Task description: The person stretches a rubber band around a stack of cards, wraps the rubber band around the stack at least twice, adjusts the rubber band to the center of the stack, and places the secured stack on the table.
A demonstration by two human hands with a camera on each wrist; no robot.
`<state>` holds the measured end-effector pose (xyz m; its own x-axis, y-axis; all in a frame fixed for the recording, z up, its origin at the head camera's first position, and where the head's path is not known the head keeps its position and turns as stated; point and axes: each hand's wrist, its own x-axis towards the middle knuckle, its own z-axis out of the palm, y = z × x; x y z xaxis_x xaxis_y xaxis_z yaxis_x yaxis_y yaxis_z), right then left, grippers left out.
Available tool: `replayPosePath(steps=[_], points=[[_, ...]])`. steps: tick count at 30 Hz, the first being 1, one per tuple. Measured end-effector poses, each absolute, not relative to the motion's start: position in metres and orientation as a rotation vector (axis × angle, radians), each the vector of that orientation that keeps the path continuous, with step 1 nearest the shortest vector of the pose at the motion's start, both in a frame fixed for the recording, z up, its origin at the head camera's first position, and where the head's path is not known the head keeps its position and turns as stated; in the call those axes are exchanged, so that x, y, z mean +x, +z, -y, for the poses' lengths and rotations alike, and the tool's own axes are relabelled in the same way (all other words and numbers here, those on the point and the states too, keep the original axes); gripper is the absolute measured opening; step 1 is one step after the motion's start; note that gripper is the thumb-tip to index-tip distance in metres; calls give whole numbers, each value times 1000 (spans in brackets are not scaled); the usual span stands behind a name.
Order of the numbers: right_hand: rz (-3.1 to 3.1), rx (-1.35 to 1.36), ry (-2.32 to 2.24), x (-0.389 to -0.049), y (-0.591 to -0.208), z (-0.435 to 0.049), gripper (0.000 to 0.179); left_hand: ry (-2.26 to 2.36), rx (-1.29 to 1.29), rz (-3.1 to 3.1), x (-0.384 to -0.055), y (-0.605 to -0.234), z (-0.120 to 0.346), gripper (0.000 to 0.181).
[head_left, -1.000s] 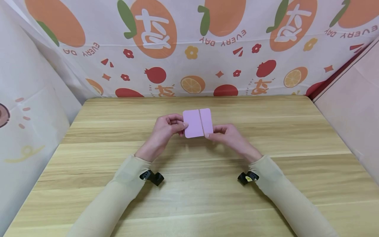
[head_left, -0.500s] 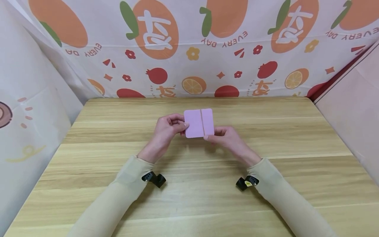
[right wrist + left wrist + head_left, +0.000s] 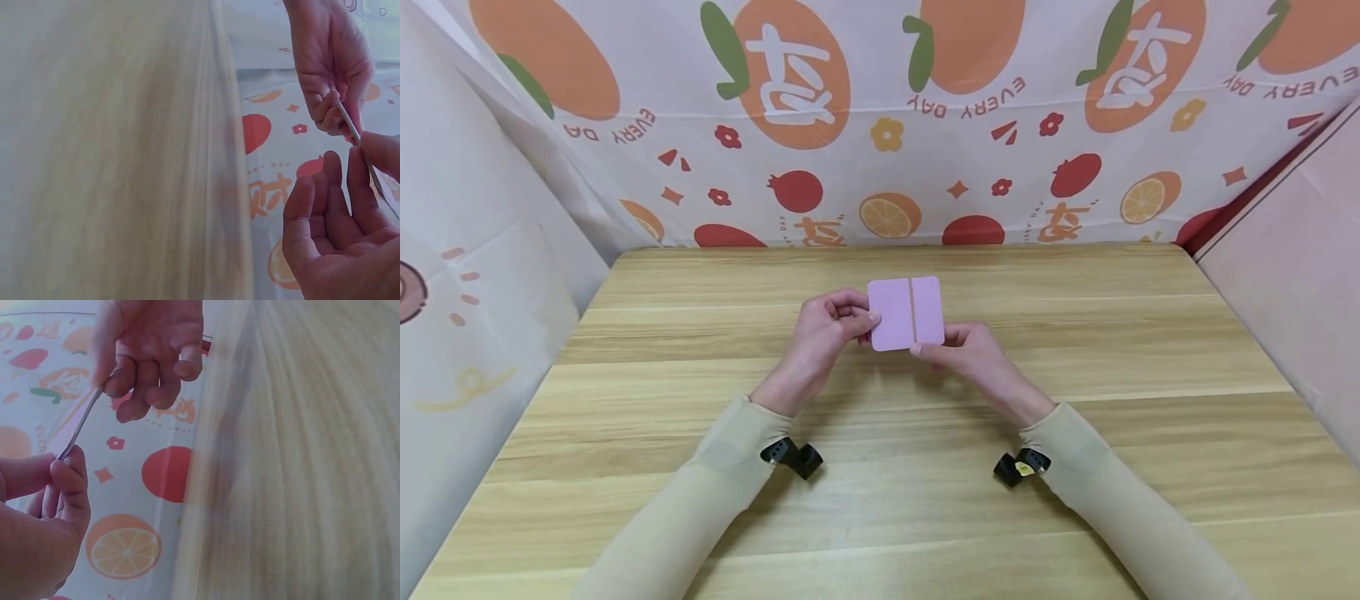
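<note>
A thin lilac square card [image 3: 891, 312] with rounded corners is held up above the table in the head view. One narrow brown band [image 3: 913, 308] crosses it from top to bottom, right of its middle. With thumb in front and fingers behind, my left hand [image 3: 831, 323] pinches the card's left edge. My right hand [image 3: 970, 350] pinches the lower right part, its thumb tip at the band's lower end. Both wrist views show the card [image 3: 80, 425] nearly edge-on between the hands; whether it is one sheet or a stack, I cannot tell.
Beneath the hands lies a wood-grain table [image 3: 880, 500]. A white cloth [image 3: 955, 158] with fruit prints hangs behind its far edge, and pale cloths stand at the left and right sides. Each wrist carries a small black camera [image 3: 793, 457].
The brown band on the card has gone from slanted to nearly straight, its lower end shifting slightly left. My right thumb has moved slightly left with it. My left hand keeps its pinch.
</note>
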<state>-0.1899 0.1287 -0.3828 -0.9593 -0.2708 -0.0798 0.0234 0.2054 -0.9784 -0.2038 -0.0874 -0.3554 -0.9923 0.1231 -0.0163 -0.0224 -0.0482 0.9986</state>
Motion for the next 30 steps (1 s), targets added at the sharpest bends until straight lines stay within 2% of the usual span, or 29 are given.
replayPosePath(steps=[17,23,30], points=[[-2168,-98,-1885,-191,-385,-125,22,2279,40,-2011,-203,-358,81,10],[-2154,-130,-1894,-188,-384,-121,26,2250,86,-2017,-202,-358,76,10],[-2139,-135,-1894,-189,-384,-122,20,2227,91,-2012,-205,-358,79,10]])
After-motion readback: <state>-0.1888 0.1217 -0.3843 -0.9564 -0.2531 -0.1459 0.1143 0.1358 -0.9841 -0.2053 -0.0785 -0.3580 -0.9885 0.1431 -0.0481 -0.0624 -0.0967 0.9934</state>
